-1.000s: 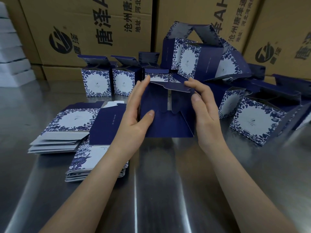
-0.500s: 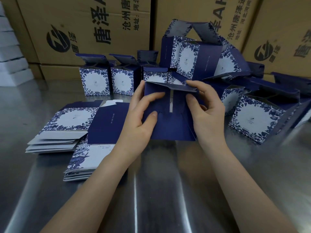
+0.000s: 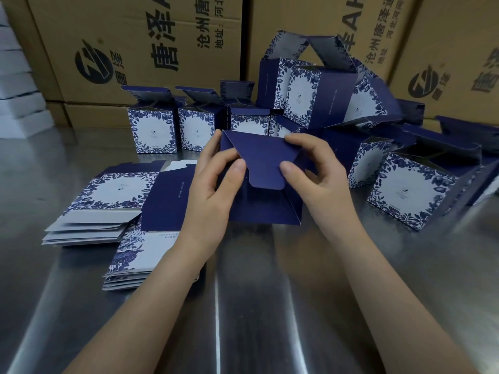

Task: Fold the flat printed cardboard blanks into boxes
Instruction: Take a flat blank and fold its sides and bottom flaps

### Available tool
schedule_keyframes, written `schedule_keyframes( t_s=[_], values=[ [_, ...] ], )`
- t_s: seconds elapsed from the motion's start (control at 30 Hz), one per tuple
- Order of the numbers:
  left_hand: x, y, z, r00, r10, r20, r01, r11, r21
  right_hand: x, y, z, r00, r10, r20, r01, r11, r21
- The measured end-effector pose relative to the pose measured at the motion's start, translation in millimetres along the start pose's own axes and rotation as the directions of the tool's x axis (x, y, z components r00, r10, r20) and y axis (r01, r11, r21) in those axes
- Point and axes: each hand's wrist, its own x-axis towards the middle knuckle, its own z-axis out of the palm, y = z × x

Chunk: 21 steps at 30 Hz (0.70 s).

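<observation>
a brushed steel table [image 3: 256, 306] runs up to a wall of brown cartons [image 3: 140, 41] printed with black characters. in the middle of it, both hands hold a half-formed navy box [image 3: 264, 209], lifted just above the steel and tipped so its end faces the camera. the left hand [image 3: 210, 190] is curled round the box's left side, with its thumb [image 3: 237, 168] lying against the edge of the rounded flap [image 3: 266, 168]. the right hand [image 3: 321, 179] pinches that flap from the other side, thumb on its face and fingers bent over the top edge. the flap lies folded down across the box's end.

just left of the hands sit two stacks of flat blanks [image 3: 108, 201], blue-flowered with white panels, the nearer stack partly under the left forearm. behind them a row of finished boxes [image 3: 154, 130] stands upright with lids raised. more finished boxes are heaped at the back and right, several tilted. white slabs [image 3: 19, 103] are piled at the far left edge.
</observation>
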Motion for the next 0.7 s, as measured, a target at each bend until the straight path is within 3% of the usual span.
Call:
schedule_keyframes(
  t_s=[0.27, 0.47, 0.7],
  values=[
    [-2, -5, 2, 0.998, 0.017, -0.054, -0.016, 1.0, 0.025, -1, 1, -2, 1.0, -0.01, 0.014, 0.011, 0.996, -0.094],
    [0, -7, 2, 0.993, 0.061, -0.097, -0.064, 0.997, -0.03, 0, 3, -6, 0.99, -0.015, 0.142, 0.05, 0.968, -0.244],
    [1, -10, 1, 0.991, 0.114, -0.068, -0.096, 0.97, 0.222, 2, 9, -2, 0.991, -0.09, 0.101, 0.122, 0.916, -0.382]
  ],
)
